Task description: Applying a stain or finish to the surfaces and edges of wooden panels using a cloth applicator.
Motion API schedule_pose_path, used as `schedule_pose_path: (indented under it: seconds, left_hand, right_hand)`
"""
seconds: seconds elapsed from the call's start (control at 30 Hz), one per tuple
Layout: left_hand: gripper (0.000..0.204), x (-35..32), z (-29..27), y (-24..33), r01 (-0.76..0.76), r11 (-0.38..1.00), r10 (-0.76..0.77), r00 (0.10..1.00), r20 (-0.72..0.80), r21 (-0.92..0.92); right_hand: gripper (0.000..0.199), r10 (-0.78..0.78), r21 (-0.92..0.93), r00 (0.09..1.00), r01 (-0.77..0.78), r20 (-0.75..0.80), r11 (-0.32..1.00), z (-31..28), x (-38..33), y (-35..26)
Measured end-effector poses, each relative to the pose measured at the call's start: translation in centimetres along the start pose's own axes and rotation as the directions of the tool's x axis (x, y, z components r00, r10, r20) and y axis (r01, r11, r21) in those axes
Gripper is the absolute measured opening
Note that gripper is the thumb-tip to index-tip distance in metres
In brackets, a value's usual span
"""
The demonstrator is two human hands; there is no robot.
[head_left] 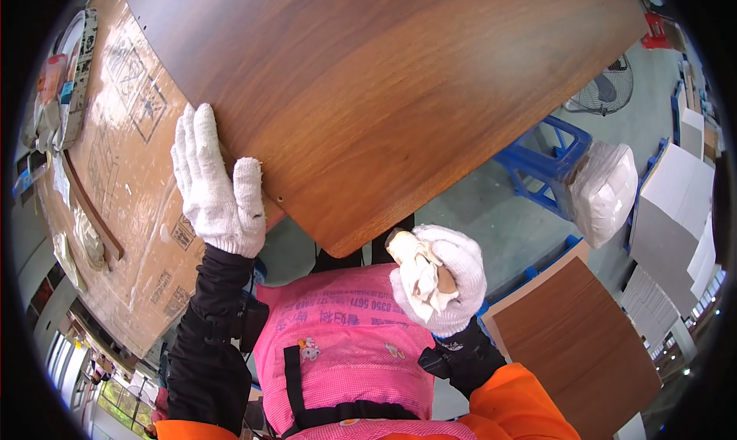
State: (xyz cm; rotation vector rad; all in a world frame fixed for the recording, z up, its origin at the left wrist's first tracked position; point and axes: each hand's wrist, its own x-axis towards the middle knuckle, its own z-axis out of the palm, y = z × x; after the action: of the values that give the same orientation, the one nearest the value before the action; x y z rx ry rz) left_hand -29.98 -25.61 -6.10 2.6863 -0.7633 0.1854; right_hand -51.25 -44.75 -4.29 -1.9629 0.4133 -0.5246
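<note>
A large brown wood-grain board lies in front of me, its rounded near corner jutting past the table toward my apron. My left hand, in a white knitted glove, rests at the board's left edge with its fingers stretched out and the thumb apart. In a matching glove, my right hand is closed round a crumpled cream cloth, held just off the near corner of the board. Part of the cloth looks brown-stained. A small hole shows near the board's left edge.
Cardboard covers the table at left, with a brown strip and loose gloves on it. At right stand a blue stool with a plastic-wrapped cushion, a floor fan and another wood-grain board.
</note>
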Motion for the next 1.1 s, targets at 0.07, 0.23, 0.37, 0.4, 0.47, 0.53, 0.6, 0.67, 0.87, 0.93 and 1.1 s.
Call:
schedule_pose_path:
  seconds: [0.07, 0.23, 0.37, 0.4, 0.47, 0.53, 0.6, 0.67, 0.87, 0.93, 1.1]
  left_hand:
    - [0.064, 0.0, 0.0, 0.0, -0.006, 1.000, 0.006, 1.000, -0.003, -0.005]
    - [0.064, -0.1, 0.1, -0.3, -0.009, 1.000, 0.009, 1.000, 0.007, 0.012]
    - [0.065, -0.2, 0.1, -0.2, -0.004, 1.000, 0.004, 1.000, 0.001, 0.013]
    - [0.065, -0.1, 0.0, -0.1, -0.009, 1.000, 0.009, 1.000, 0.002, 0.003]
    - [0.065, 0.0, 0.0, 0.0, -0.023, 0.999, 0.023, 1.000, -0.005, 0.023]
    - [0.065, 0.0, 0.0, 0.0, -0.016, 1.000, 0.016, 1.000, 0.005, 0.014]
    - [0.065, 0.0, 0.0, 0.1, -0.015, 1.000, 0.015, 1.000, 0.005, 0.017]
    - [0.065, 0.0, -0.2, 0.1, -0.025, 0.999, 0.025, 1.000, 0.002, 0.031]
    - [0.065, -0.1, 0.1, -0.1, 0.003, 1.000, -0.003, 1.000, 0.015, 0.023]
    - [0.065, -0.1, 0.2, -0.2, 0.000, 0.999, 0.000, 1.000, 0.015, 0.038]
    - [0.066, -0.1, 0.2, -0.2, -0.003, 1.000, 0.002, 1.000, 0.011, 0.031]
  right_hand:
    - [0.064, -0.009, 0.028, 0.999, 0.010, -0.032, 1.000, 0.0, -0.1, 0.1]
    - [0.068, -0.047, -0.067, 0.996, 0.042, -0.071, 0.997, 0.2, 0.1, 0.4]
    - [0.064, -0.114, 0.409, 0.946, -0.021, 0.304, 0.912, 0.1, 0.8, -0.2]
    - [0.059, -0.120, 0.125, 0.985, 0.105, 0.120, 0.987, 0.7, 0.4, -1.3]
    - [0.057, -0.037, 0.075, 0.998, 0.033, 0.052, 0.997, 0.2, 0.8, -1.6]
    - [0.059, 0.038, 0.104, 0.995, -0.029, -0.095, 0.994, -0.7, 1.4, -1.5]
    - [0.059, 0.131, -0.181, 0.974, -0.165, -0.184, 0.970, -2.4, 2.7, -0.7]
    - [0.063, 0.401, 0.217, 0.878, -0.351, -0.262, 0.911, -3.4, 3.8, -0.3]
    - [0.051, 0.314, -0.012, 0.933, -0.321, -0.176, 0.947, -8.0, 8.8, -0.3]
    - [0.046, 0.333, -0.013, 0.924, -0.342, -0.185, 0.940, -9.4, 10.2, 0.1]
    - [0.052, 0.364, 0.044, 0.914, -0.362, -0.178, 0.931, -11.7, 12.7, 3.0]
